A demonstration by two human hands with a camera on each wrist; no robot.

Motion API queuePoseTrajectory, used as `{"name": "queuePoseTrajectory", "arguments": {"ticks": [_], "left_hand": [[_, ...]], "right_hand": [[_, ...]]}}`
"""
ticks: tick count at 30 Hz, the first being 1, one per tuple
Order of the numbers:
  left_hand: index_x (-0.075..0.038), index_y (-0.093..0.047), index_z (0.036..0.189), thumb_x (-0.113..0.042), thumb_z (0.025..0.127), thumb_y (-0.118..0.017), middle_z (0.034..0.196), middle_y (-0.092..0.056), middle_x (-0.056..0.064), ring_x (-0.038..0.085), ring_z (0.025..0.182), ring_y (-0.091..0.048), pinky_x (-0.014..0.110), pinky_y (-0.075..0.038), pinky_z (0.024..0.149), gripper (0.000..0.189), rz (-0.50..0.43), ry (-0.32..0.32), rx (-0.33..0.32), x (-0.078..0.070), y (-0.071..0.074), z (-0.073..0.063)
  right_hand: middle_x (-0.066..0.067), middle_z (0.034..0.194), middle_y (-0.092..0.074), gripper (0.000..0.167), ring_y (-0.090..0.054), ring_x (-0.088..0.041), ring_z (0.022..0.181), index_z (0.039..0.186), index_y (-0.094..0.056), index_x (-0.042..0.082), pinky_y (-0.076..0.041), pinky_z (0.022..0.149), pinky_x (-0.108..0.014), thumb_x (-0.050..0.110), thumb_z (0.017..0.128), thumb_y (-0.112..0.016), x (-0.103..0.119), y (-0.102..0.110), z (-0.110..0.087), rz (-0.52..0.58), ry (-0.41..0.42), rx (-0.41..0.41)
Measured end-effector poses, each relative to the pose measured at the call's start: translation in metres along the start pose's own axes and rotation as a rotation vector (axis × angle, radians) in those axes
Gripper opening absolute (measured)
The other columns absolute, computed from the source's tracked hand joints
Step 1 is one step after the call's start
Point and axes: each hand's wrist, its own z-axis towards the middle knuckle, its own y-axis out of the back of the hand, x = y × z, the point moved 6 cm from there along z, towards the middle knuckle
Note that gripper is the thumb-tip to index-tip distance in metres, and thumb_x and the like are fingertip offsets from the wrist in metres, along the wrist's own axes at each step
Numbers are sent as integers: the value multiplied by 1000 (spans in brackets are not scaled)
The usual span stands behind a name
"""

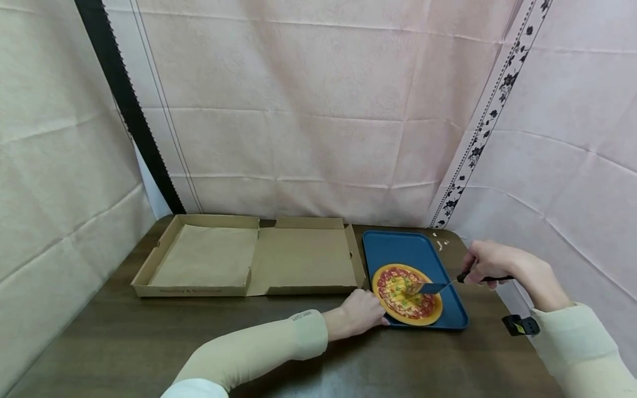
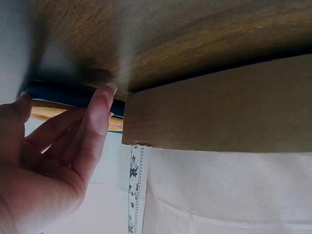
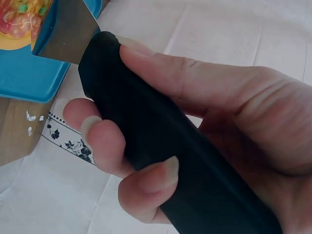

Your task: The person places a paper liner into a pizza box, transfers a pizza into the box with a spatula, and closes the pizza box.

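A round pizza (image 1: 407, 294) with red and yellow topping lies on the front part of a blue tray (image 1: 393, 246). My right hand (image 1: 492, 262) grips the black handle (image 3: 151, 122) of a metal spatula (image 1: 432, 288), its thumb along the top and fingers curled beneath. The flat blade (image 3: 73, 31) reaches left over the pizza, its tip overlapping the topping near the middle. At the tray's near left corner my left hand (image 1: 359, 312) holds the rim, thumb at the front edge. In the left wrist view, the bent fingers (image 2: 95, 119) overlap the tray's edge (image 2: 58, 95).
Left of the tray, an opened cardboard pizza box (image 1: 303, 257) lies flat, with a paper sheet (image 1: 206, 254) in its left half. Its right flap comes close to the left hand. Small white scraps (image 1: 439, 245) lie beside the tray. Cloth curtains (image 1: 298, 110) enclose the wooden table (image 1: 278, 376).
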Motion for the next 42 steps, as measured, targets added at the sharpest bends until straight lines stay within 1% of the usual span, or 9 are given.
{"name": "queuePoseTrajectory", "arguments": {"ticks": [3,9,15,21,26,29,32,36,42], "left_hand": [[-31,-69,70,-60,95,-43,64,-64,-12,5,51,-53,22,-39,41,46,-12,-6,1,2,0,0],[-32,-69,70,-59,95,-44,66,-65,-12,4,53,-55,21,-42,43,45,-27,-13,-19,3,-2,0],[-32,-72,74,-58,95,-44,64,-64,-11,4,52,-53,20,-41,42,44,-52,-12,-1,4,-2,0],[-32,-71,70,-58,95,-44,60,-62,-11,4,50,-51,20,-40,42,45,-68,-3,1,3,-2,0],[-31,-71,72,-56,96,-45,61,-61,-10,4,51,-52,20,-40,42,44,-83,-5,4,3,-3,0],[-31,-71,73,-56,97,-44,63,-62,-10,4,53,-52,19,-41,43,44,-78,-11,7,3,-3,0],[-32,-71,74,-56,97,-43,64,-63,-10,4,53,-53,19,-42,44,43,-66,-13,-3,3,-3,-1],[-32,-72,75,-56,97,-43,64,-63,-10,4,53,-53,19,-43,44,43,-58,-15,-10,3,-2,0],[-32,-72,75,-56,97,-43,63,-63,-10,4,53,-53,19,-43,45,44,-67,-13,-2,2,-4,1]], "right_hand": [[-2,62,-60,10,-52,-10,45,91,-71,2,-42,45,-24,5,82,-71,2,-1,0,5,4,-1],[-1,57,-60,9,-52,-10,44,91,-71,2,-39,42,-22,6,83,-70,3,-2,4,-8,5,-10],[-1,56,-60,6,-52,-10,43,88,-70,3,-38,41,-21,7,83,-70,3,-1,7,-12,-3,-21],[0,56,-60,6,-54,-10,44,87,-70,4,-38,41,-21,7,83,-70,2,-1,10,-13,9,-28],[0,57,-59,5,-52,-10,45,87,-70,3,-38,42,-21,6,84,-68,0,-1,14,0,21,-31],[-1,58,-59,7,-52,-10,45,89,-70,2,-39,42,-22,7,84,-68,-3,0,16,7,23,-33],[-1,59,-59,11,-53,-10,45,92,-69,0,-39,42,-22,7,84,-69,-5,1,18,6,21,-36],[0,59,-59,10,-52,-10,45,90,-68,0,-38,42,-22,7,84,-69,-6,1,20,9,26,-50],[1,59,-58,10,-50,-9,46,91,-67,0,-38,42,-22,7,85,-68,-10,0,26,17,14,-64]]}}
